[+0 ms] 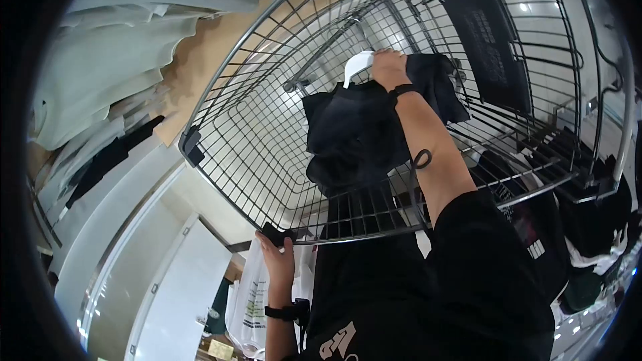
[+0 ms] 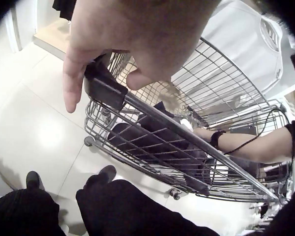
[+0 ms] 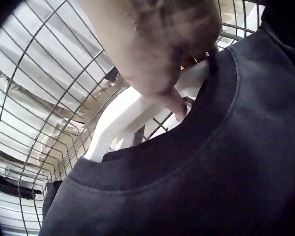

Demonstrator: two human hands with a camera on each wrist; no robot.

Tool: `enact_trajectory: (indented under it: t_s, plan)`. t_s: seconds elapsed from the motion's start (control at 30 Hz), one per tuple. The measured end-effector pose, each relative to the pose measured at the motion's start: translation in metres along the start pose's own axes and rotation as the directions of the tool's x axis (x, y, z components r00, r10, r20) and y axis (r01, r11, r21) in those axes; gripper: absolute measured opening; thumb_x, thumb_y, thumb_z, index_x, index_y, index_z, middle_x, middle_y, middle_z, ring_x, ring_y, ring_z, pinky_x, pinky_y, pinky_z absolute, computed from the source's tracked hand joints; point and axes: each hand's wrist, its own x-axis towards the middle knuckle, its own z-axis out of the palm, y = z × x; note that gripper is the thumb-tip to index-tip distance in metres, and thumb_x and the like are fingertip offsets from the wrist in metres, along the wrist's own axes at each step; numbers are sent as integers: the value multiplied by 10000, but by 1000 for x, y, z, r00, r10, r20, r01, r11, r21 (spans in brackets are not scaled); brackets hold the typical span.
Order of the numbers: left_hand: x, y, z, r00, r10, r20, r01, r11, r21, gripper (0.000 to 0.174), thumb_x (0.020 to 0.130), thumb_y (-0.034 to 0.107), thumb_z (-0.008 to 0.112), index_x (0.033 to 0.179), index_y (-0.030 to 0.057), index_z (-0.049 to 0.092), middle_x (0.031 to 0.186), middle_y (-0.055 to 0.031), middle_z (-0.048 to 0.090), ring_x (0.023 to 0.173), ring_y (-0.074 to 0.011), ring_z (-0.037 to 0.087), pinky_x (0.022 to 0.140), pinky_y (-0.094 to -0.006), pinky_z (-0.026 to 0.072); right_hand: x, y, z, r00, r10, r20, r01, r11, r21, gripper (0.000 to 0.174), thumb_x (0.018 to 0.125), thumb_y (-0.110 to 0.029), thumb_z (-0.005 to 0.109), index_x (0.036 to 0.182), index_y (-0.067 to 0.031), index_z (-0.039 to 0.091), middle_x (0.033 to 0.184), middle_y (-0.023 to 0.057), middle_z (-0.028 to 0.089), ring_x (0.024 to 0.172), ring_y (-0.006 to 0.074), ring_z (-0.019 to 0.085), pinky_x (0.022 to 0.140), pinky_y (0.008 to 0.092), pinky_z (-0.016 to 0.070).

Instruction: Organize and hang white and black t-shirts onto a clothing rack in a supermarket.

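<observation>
A wire shopping cart (image 1: 267,154) fills the middle of the head view. Inside it the right hand (image 1: 389,70) grips a white hanger (image 1: 359,65) that carries a black garment (image 1: 354,127). In the right wrist view, the fingers of the right hand (image 3: 162,54) curl round the hanger (image 3: 118,110) at the neckline of the dark garment (image 3: 187,167). The left hand (image 1: 275,261) rests at the cart's near corner; in the left wrist view the left hand (image 2: 132,39) lies over the black corner piece (image 2: 105,91), fingers on one side and thumb on the other.
Pale clothes (image 1: 114,67) hang at the left, and dark clothes (image 1: 575,207) at the lower right. A black panel (image 1: 488,47) is fixed to the cart's side. White bags (image 1: 254,301) are below the left hand. Two shoes (image 2: 33,179) stand on the tiled floor (image 2: 34,118).
</observation>
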Motion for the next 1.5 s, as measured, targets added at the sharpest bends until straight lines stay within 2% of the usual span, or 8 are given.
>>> enact_trajectory:
  t_s: [0.23, 0.73, 1.0, 1.07, 1.23, 1.33, 1.4, 1.5]
  plan:
    - [1, 10, 1, 999, -49, 3, 49, 998, -28, 836, 889, 232, 597, 1417, -166, 86, 1432, -403, 227, 1332, -505, 273, 1119, -462, 245, 22, 18, -3, 997, 24, 79, -36, 989, 147, 287, 901, -177, 522, 1157, -185, 652, 1207, 101, 599, 1133, 334, 572, 955, 476, 418]
    - [2, 31, -14, 995, 100, 23, -102, 988, 116, 832, 897, 222, 584, 1368, -222, 62, 1327, -448, 326, 1242, -521, 384, 1064, -452, 333, -78, 40, -59, 956, -266, -128, 292, 910, 293, 283, 812, 3, 498, 1087, -29, 559, 1015, 188, 657, 991, 393, 616, 904, 541, 412]
    - [28, -17, -19, 987, 153, 52, -148, 984, -100, 661, 913, 255, 563, 1340, -170, 290, 1055, -358, 581, 967, -453, 609, 831, -458, 494, -254, 18, -181, 719, -445, -533, 577, 811, 101, 307, 687, 56, 561, 979, 18, 473, 848, 209, 581, 876, 389, 556, 822, 469, 365]
    - [38, -25, -30, 947, 236, 218, -171, 945, -280, 584, 945, 241, 537, 1359, -99, 307, 859, -194, 634, 619, -224, 645, 525, -316, 529, -293, 9, -230, 666, -468, -581, 582, 813, 12, 262, 699, 81, 532, 948, 22, 474, 805, 214, 580, 832, 410, 559, 791, 472, 397]
    - [42, -59, -57, 908, 253, 334, -44, 851, -524, 376, 982, 308, 466, 1151, -5, 590, 899, -111, 656, 715, -192, 635, 629, -305, 525, -396, -28, -330, 661, -417, -624, 599, 794, 104, 310, 792, 63, 533, 1098, 52, 481, 902, 275, 565, 909, 487, 536, 805, 424, 458]
    - [47, -102, -68, 919, 267, 288, -56, 814, -578, 381, 973, 312, 476, 1083, -26, 613, 825, -112, 662, 635, -171, 621, 548, -301, 510, -454, -58, -366, 648, -265, -714, 457, 885, 86, 426, 755, 92, 560, 1173, 52, 490, 1020, 249, 602, 961, 395, 593, 846, 377, 457]
    - [52, -137, -78, 924, 285, 256, -74, 789, -611, 379, 966, 312, 476, 1077, -23, 615, 826, -119, 664, 645, -190, 630, 566, -310, 523, -477, -67, -387, 410, -381, -829, 433, 881, -190, 432, 763, 90, 541, 1190, 51, 490, 1041, 224, 611, 982, 328, 605, 868, 351, 452]
    - [59, -189, -106, 898, 283, 336, -25, 797, -604, 347, 960, 287, 479, 1085, -11, 607, 864, -131, 665, 710, -220, 648, 640, -329, 548, -531, -125, -436, 322, -398, -859, 393, 882, -261, 488, 816, 33, 472, 1301, 82, 438, 1232, 233, 552, 1152, 315, 540, 1009, 340, 378]
